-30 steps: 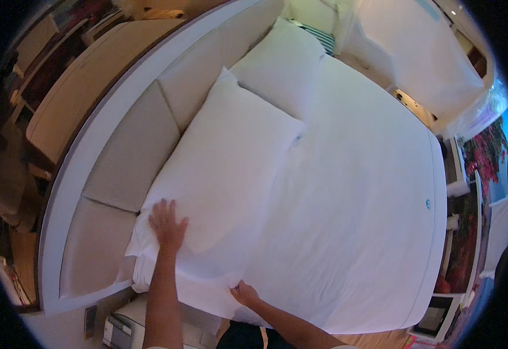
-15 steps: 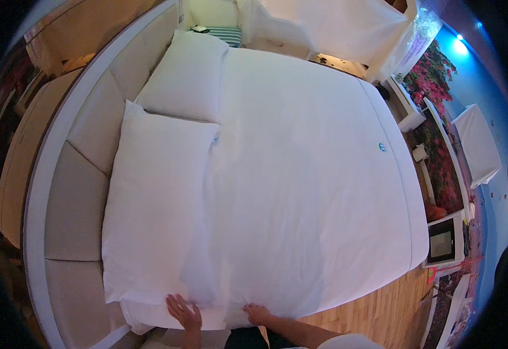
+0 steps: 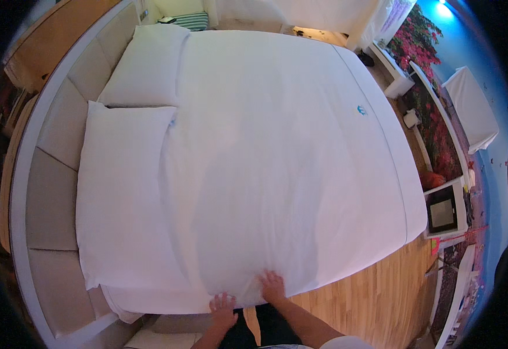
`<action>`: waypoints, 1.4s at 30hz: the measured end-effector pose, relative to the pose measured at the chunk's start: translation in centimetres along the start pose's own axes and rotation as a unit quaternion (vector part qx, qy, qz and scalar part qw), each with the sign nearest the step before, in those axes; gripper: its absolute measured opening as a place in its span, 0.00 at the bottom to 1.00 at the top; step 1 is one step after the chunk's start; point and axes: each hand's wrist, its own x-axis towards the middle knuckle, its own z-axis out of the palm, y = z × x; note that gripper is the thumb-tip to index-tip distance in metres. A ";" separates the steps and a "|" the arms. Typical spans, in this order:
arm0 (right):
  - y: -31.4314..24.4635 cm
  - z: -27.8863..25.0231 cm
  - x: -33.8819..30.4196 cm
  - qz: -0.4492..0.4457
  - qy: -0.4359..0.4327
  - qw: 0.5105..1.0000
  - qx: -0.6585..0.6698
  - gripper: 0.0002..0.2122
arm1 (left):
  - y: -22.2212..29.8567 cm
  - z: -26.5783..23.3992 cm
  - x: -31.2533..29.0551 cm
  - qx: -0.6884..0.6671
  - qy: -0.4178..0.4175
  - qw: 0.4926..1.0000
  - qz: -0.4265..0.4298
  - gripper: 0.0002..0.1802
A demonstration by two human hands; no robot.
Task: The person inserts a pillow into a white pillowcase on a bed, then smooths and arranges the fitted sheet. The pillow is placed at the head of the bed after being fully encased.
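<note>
A white bed cover (image 3: 248,174) lies spread over a wide bed, with soft wrinkles running toward its near edge. On that near edge my left hand (image 3: 223,307) rests, fingers stretched and apart, holding nothing. Slightly farther in and to the right, my right hand (image 3: 272,286) lies flat on the cover with its fingers spread. Two white pillows sit side by side along the headboard: the near pillow (image 3: 123,192) and the far pillow (image 3: 148,67). Toward the foot of the bed the cover has a small blue mark (image 3: 361,110).
A padded beige headboard (image 3: 50,198) borders the bed on the left. Wooden flooring (image 3: 353,285) shows at the lower right. Beyond the foot stand a white shelf (image 3: 399,87) and a white cabinet with a dark front (image 3: 443,212). A striped green cushion (image 3: 191,21) is at the far left.
Both hands have moved right along the near edge, away from the pillows. My right hand's fingers, curled before, are now spread flat. The bed has shifted left in view.
</note>
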 end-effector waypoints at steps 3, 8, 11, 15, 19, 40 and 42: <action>7.2 -0.5 -6.6 0.080 0.008 0.997 -0.016 0.26 | 3.4 2.3 -0.7 -0.094 -0.102 0.987 0.079 0.28; 13.6 -2.9 -11.5 0.189 -0.031 0.981 0.030 0.29 | 5.4 5.4 2.9 -0.148 -0.011 0.986 0.074 0.22; 15.8 -0.2 -10.8 0.140 0.043 0.988 0.044 0.29 | 6.2 1.8 7.0 -0.056 0.089 0.993 -0.054 0.30; 15.5 -0.4 -7.5 0.052 0.062 0.996 0.049 0.28 | 13.2 -1.3 10.6 0.020 -0.003 0.994 -0.106 0.36; 19.3 0.0 -7.1 0.082 0.074 0.993 0.028 0.26 | 21.0 5.5 9.9 0.077 -0.111 0.987 0.087 0.40; 18.4 -3.6 1.7 0.061 0.084 0.982 0.158 0.20 | 23.1 1.2 22.4 0.077 0.094 0.989 0.087 0.27; 23.8 -2.0 -0.9 0.173 0.199 0.965 0.009 0.19 | 28.3 1.4 20.6 0.061 -0.044 0.984 0.164 0.27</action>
